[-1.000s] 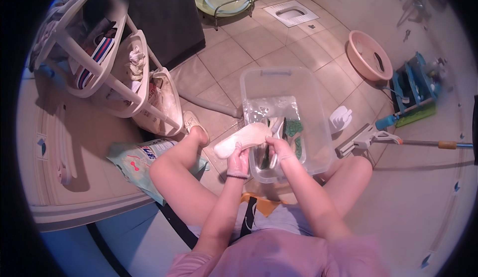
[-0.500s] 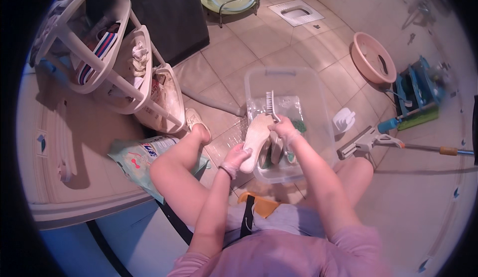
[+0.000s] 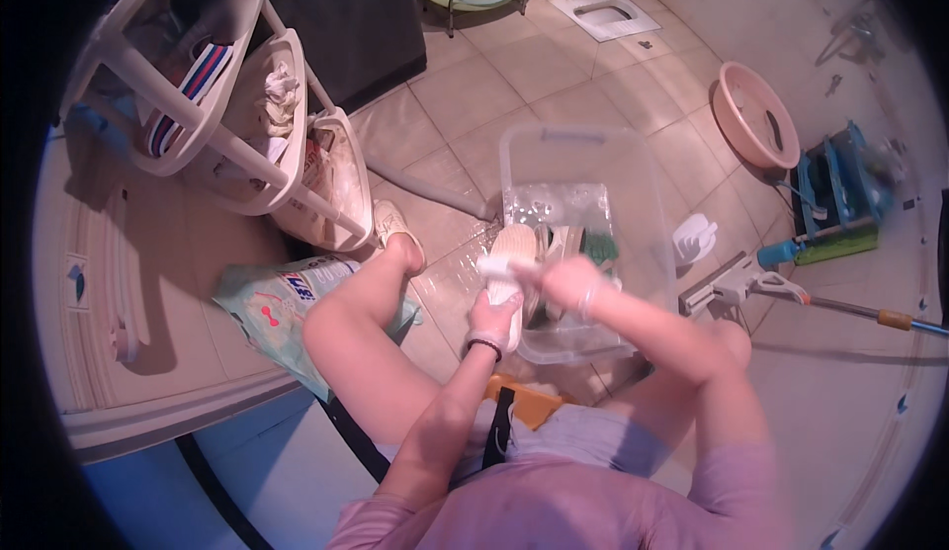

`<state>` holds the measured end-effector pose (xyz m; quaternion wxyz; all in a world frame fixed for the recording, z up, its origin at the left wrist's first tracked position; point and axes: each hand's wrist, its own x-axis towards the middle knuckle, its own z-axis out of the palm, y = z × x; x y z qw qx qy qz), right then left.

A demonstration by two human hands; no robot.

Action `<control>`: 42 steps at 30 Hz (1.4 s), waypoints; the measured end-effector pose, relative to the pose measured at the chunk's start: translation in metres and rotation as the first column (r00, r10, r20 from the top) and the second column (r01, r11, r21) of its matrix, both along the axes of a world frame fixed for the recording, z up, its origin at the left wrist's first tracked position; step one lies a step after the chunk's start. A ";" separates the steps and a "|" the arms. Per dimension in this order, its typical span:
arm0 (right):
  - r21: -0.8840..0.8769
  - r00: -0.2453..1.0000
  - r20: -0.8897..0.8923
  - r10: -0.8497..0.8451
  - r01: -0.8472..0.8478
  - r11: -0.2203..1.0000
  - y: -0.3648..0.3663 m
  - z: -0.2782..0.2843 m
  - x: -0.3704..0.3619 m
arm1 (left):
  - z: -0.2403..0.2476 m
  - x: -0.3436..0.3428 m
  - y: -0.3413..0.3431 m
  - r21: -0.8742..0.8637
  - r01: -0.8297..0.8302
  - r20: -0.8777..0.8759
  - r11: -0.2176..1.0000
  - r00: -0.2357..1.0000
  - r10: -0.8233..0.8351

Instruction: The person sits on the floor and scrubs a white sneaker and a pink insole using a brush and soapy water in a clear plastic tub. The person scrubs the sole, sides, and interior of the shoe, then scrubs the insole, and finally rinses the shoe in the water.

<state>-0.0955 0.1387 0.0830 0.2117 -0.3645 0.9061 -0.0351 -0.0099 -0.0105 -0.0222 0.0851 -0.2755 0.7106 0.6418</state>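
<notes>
My left hand (image 3: 497,315), in a thin see-through glove, is closed around the lower end of a pale shoe (image 3: 515,242) with its ribbed sole facing up. Across the middle of that sole lies a white scrub brush (image 3: 492,265), gripped by my gloved right hand (image 3: 573,283), which motion blurs a little. Both hands are over the near left part of a clear plastic bin (image 3: 657,189). Inside it, beside the held shoe, are another pale shoe (image 3: 563,244) and something green (image 3: 600,247), partly covered.
Left stands a white tiered rack (image 3: 297,169); a mint plastic bag (image 3: 262,313) lies by my leg. To the right are a white scoop-like item (image 3: 694,239), a squeegee mop (image 3: 720,281), a pink basin (image 3: 727,115) and a blue rack (image 3: 828,179). A grey hose (image 3: 435,192) reaches the bin.
The brush, earlier held bristles-up beyond the shoe, is now turned down on the sole. My right hand has moved nearer, and the shoe now stands more upright in the view.
</notes>
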 end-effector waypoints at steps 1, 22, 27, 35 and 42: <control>0.140 0.986 0.084 -0.145 0.133 0.981 -0.015 0.026 -0.019 | -0.003 -0.001 -0.004 -0.122 0.036 0.063 0.992 0.998 -0.028; 0.114 0.984 0.102 -0.147 0.135 0.984 -0.023 0.021 -0.022 | 0.023 -0.003 0.003 -0.339 0.091 0.096 0.936 0.993 -0.062; 0.001 0.969 0.075 -0.234 0.234 0.972 -0.002 0.015 -0.024 | 0.008 -0.002 -0.002 -0.219 0.067 0.077 0.973 0.996 -0.051; -0.096 0.887 0.064 -0.458 0.462 0.882 0.016 -0.021 0.009 | 0.005 0.005 0.008 -0.167 -0.035 0.048 0.985 0.998 0.044; -0.121 0.999 0.027 -0.024 0.027 0.992 0.007 -0.016 0.028 | -0.029 0.029 0.016 0.094 -0.249 -0.016 0.964 0.968 0.251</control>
